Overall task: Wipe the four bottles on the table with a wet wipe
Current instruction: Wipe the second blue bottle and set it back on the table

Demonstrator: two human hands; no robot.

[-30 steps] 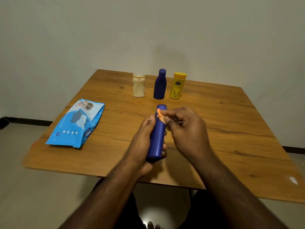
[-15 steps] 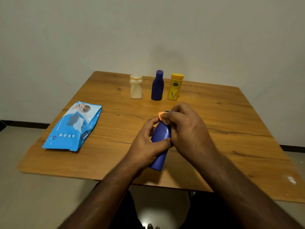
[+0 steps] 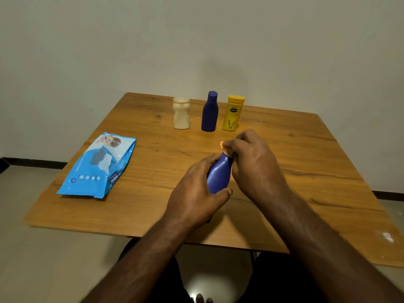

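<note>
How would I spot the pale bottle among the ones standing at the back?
On the wooden table, three bottles stand in a row near the far edge. The squat cream plastic bottle is leftmost, beside the dark blue bottle. It alone is pale, short and pinched at the waist.

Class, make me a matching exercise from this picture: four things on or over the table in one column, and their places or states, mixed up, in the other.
Things:
1. wipes pack
2. yellow bottle
3. held blue bottle
4. cream bottle

Places or states:
A. gripped by the left hand
B. right end of the back row
C. lying flat at the table's left
D. left end of the back row

Pairs: 1-C, 2-B, 3-A, 4-D
</note>
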